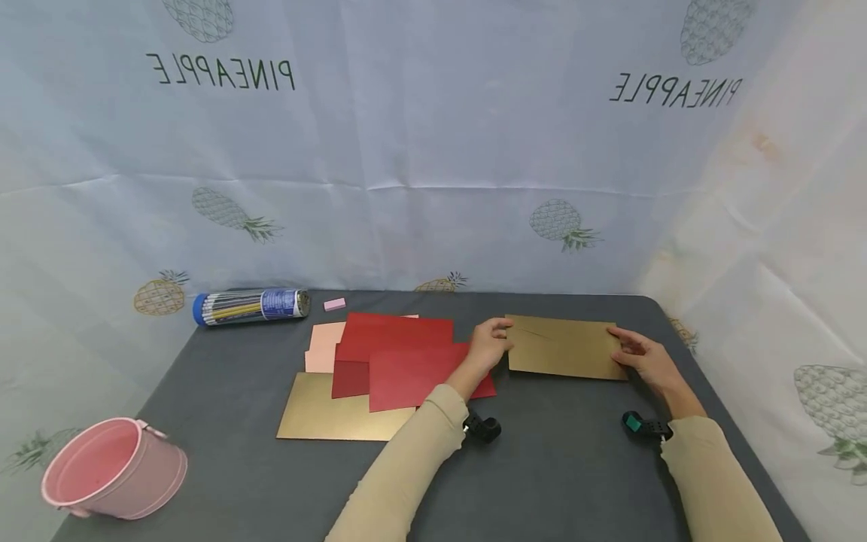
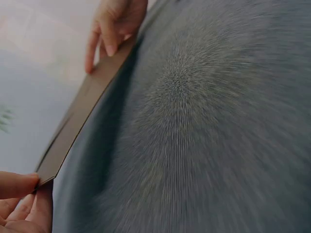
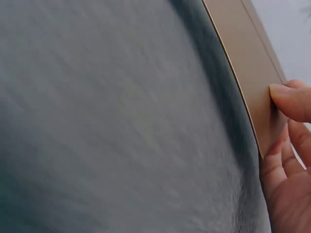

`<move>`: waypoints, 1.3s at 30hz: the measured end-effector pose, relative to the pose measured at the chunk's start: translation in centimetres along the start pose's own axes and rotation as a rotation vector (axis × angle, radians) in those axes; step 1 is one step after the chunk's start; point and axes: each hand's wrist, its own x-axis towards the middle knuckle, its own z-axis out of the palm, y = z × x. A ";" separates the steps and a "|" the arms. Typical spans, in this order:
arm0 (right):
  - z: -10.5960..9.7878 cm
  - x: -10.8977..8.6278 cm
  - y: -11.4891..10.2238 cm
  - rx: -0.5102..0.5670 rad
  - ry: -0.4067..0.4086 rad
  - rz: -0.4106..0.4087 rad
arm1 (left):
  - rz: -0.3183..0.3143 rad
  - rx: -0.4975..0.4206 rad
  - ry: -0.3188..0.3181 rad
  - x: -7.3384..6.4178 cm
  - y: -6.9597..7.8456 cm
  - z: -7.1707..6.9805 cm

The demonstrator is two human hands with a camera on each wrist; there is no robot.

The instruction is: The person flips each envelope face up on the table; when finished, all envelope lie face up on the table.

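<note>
The left hand [image 1: 489,342] and right hand [image 1: 646,363] pinch opposite ends of one gold envelope [image 1: 565,348] over the table [image 1: 555,467], right of red envelopes [image 1: 413,376], overlapped past sure counting, partly hiding a second gold one [image 1: 339,420].

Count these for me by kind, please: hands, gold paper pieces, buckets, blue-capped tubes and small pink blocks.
Hands: 2
Gold paper pieces (one held, one lying): 2
Bucket: 1
Blue-capped tube: 1
Small pink block: 1
Total: 7
</note>
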 end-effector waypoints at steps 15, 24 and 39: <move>-1.5 3.4 1.6 -0.163 0.110 0.074 | 0.039 0.085 0.123 4.5 -0.5 4.1; -0.5 3.8 1.7 -0.260 0.174 0.042 | 0.137 0.371 0.154 4.4 -0.9 5.0; -0.7 2.6 1.2 -0.037 0.183 0.095 | 0.168 0.325 -0.038 -0.3 -0.8 0.8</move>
